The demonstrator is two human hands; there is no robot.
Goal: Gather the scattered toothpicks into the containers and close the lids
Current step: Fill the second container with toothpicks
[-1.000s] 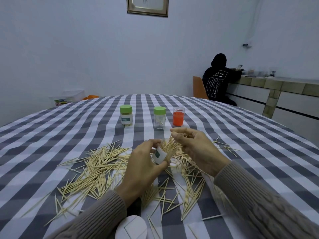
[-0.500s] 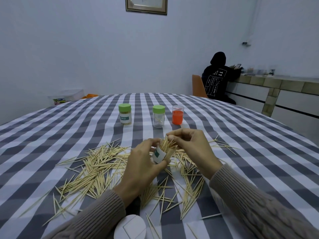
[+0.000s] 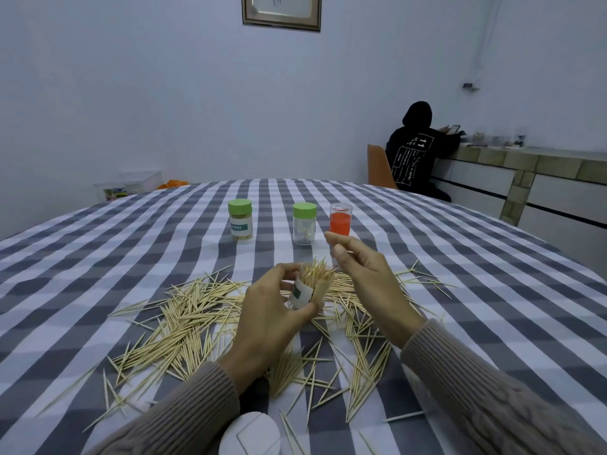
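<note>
My left hand (image 3: 266, 323) grips a small clear container with a white and green label (image 3: 302, 295), tilted to the right above the table. A bundle of toothpicks (image 3: 317, 274) sticks out of its open top. Just to the right of it, my right hand (image 3: 368, 284) hovers slightly higher, its fingers loosely bent, and I see nothing in them. Several loose toothpicks (image 3: 187, 320) lie scattered on the checked tablecloth (image 3: 98, 257) around and under both hands. A round white lid (image 3: 251, 435) lies at the near edge.
Farther back stand a green-lidded jar full of toothpicks (image 3: 240, 224), a nearly empty green-lidded jar (image 3: 304, 228) and a clear container with orange-red inside (image 3: 340, 221). A person in black (image 3: 414, 152) sits on an orange chair (image 3: 377, 165) at a counter, far right.
My right hand has let go of the toothpicks in the container and lifted slightly up and to the right. My left hand keeps holding the container in the same place.
</note>
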